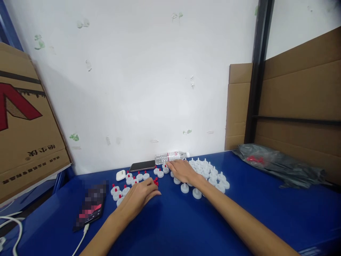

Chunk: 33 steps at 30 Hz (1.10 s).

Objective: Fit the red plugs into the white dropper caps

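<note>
My left hand is low over the blue table, its fingers curled and the thumb pointing right. Small red caps lie right at its fingertips; whatever is inside the fingers is hidden. Stretched out palm down, my right hand reaches over white nozzle lids, its fingertips beside a lid with a red cap on its tip. The right thumb is out of sight. Several red-tipped lids stand around my left hand. A larger cluster of plain white lids, spouts up, stands to the right.
A clear bottle lies against the wall, with a phone and a white earbud case nearby. Another phone with a cable is at left. A grey plastic bag lies right. Cardboard stands at the side.
</note>
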{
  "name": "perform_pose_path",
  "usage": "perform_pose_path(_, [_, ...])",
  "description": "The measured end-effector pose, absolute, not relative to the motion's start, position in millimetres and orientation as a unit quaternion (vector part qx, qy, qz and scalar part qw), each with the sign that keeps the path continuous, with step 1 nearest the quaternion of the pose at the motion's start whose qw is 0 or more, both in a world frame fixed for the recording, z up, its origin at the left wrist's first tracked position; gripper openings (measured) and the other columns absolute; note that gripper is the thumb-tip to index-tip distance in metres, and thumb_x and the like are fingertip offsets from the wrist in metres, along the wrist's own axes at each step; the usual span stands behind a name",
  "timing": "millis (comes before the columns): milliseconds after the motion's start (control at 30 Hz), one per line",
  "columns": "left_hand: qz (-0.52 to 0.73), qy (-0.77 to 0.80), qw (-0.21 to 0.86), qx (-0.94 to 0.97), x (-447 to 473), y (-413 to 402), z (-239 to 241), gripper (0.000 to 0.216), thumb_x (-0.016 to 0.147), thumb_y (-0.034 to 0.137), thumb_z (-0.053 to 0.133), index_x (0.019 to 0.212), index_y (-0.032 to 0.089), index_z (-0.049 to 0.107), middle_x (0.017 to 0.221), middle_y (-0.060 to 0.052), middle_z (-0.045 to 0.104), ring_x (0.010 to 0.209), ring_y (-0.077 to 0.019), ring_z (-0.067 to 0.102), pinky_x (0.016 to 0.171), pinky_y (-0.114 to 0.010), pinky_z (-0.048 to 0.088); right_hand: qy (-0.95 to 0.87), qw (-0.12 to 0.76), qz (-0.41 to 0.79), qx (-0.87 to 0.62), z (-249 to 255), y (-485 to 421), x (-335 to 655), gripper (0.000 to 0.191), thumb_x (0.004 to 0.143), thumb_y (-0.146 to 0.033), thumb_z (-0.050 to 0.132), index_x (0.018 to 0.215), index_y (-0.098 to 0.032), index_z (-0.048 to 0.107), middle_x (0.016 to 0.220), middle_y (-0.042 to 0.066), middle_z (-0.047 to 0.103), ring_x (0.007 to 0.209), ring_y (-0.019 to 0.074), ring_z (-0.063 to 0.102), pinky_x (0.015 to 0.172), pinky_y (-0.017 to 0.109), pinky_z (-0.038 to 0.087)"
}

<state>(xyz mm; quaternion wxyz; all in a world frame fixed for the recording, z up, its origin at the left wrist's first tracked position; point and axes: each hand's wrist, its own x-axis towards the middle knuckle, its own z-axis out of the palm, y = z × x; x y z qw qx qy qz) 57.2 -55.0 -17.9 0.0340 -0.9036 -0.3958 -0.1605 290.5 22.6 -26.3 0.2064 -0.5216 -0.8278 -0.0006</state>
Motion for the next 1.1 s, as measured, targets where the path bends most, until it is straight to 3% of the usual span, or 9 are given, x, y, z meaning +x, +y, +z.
perform_pose_path(200, [-0.179, -0.402, 0.013, -0.898, 59, -54, -21, 0.035, 0.098, 0.048, 0.046, 0.095, 0.021, 0.068, 0.083, -0.003, 0.071, 0.074, -0.0171, 0.066, 0.063, -0.024, 0.038, -0.839, 0.19, 0.039, -0.508, -32, 31, 294, 0.066, 0.103, -0.054, 0.012, 0.112, -0.022, 0.069, 0.123, 0.01, 0.067, 0.118, 0.0297, 0.057, 0.099, 0.045, 0.037])
perform_pose_path(333, [-0.159, -0.414, 0.068, -0.894, 60, -54, -24, 0.049, 0.1, 0.049, 0.04, 0.072, 0.019, 0.065, 0.063, -0.002, 0.066, 0.056, -0.0146, 0.059, 0.054, -0.026, 0.027, -0.842, 0.191, 0.047, -0.502, -37, 34, 294, 0.061, 0.102, -0.055, 0.013, 0.132, -0.026, 0.059, 0.143, 0.008, 0.054, 0.132, 0.0325, 0.046, 0.105, 0.054, 0.031])
perform_pose_path(467, [-0.171, -0.414, 0.114, -0.887, 60, -54, -26, 0.054, 0.099, 0.051, 0.041, 0.06, 0.017, 0.059, 0.057, -0.001, 0.06, 0.051, -0.0124, 0.052, 0.053, -0.027, 0.022, -0.839, 0.209, 0.041, -0.501, -38, 32, 293, 0.059, 0.103, -0.053, 0.017, 0.13, -0.024, 0.06, 0.139, 0.01, 0.057, 0.13, 0.0314, 0.049, 0.104, 0.052, 0.033])
perform_pose_path(600, [-0.206, -0.429, 0.111, -0.873, 64, -60, -20, 0.048, 0.102, 0.044, 0.039, 0.071, 0.019, 0.065, 0.07, -0.002, 0.062, 0.059, -0.0125, 0.056, 0.055, -0.025, 0.031, -0.823, 0.259, 0.007, -0.505, -28, 24, 292, 0.06, 0.105, -0.047, 0.014, 0.114, -0.022, 0.067, 0.118, 0.01, 0.07, 0.119, 0.0266, 0.057, 0.105, 0.047, 0.031])
perform_pose_path(700, [-0.241, -0.44, 0.097, -0.86, 67, -66, -15, 0.035, 0.102, 0.034, 0.037, 0.101, 0.023, 0.07, 0.085, -0.003, 0.065, 0.068, -0.0137, 0.061, 0.063, -0.024, 0.04, -0.8, 0.325, -0.058, -0.502, -15, 15, 296, 0.055, 0.106, -0.047, 0.02, 0.107, -0.02, 0.068, 0.11, 0.011, 0.072, 0.114, 0.0243, 0.059, 0.11, 0.047, 0.022])
perform_pose_path(800, [-0.248, -0.435, 0.083, -0.861, 63, -64, -16, 0.037, 0.101, 0.024, 0.035, 0.127, 0.028, 0.061, 0.101, -0.003, 0.066, 0.077, -0.0145, 0.065, 0.068, -0.024, 0.046, -0.793, 0.394, -0.154, -0.439, -4, 1, 301, 0.041, 0.103, -0.047, 0.039, 0.098, -0.02, 0.069, 0.098, 0.009, 0.074, 0.101, 0.0223, 0.062, 0.108, 0.044, 0.026])
perform_pose_path(867, [-0.248, -0.433, 0.08, -0.863, 58, -60, -19, 0.042, 0.1, 0.018, 0.033, 0.13, 0.031, 0.059, 0.108, -0.003, 0.067, 0.083, -0.0153, 0.068, 0.07, -0.024, 0.048, -0.802, 0.41, -0.19, -0.392, -1, -10, 302, 0.031, 0.1, -0.044, 0.048, 0.098, -0.021, 0.068, 0.094, 0.008, 0.073, 0.097, 0.0222, 0.062, 0.106, 0.044, 0.03])
perform_pose_path(967, [-0.274, -0.445, 0.068, -0.85, 52, -54, -21, 0.039, 0.1, 0.023, 0.037, 0.131, 0.032, 0.057, 0.11, -0.002, 0.071, 0.095, -0.0188, 0.07, 0.074, -0.025, 0.05, -0.827, 0.4, -0.186, -0.348, -4, -26, 292, 0.023, 0.096, -0.04, 0.057, 0.103, -0.021, 0.066, 0.096, 0.007, 0.071, 0.098, 0.0224, 0.061, 0.108, 0.045, 0.031])
perform_pose_path(1100, [-0.308, -0.483, 0.036, -0.819, 50, -52, -15, 0.025, 0.099, 0.031, 0.043, 0.119, 0.031, 0.059, 0.104, 0.001, 0.075, 0.087, -0.0197, 0.073, 0.073, -0.026, 0.051, -0.864, 0.364, -0.163, -0.306, -13, -39, 272, 0.012, 0.096, -0.028, 0.057, 0.104, -0.021, 0.063, 0.096, 0.005, 0.069, 0.1, 0.0213, 0.061, 0.11, 0.047, 0.031])
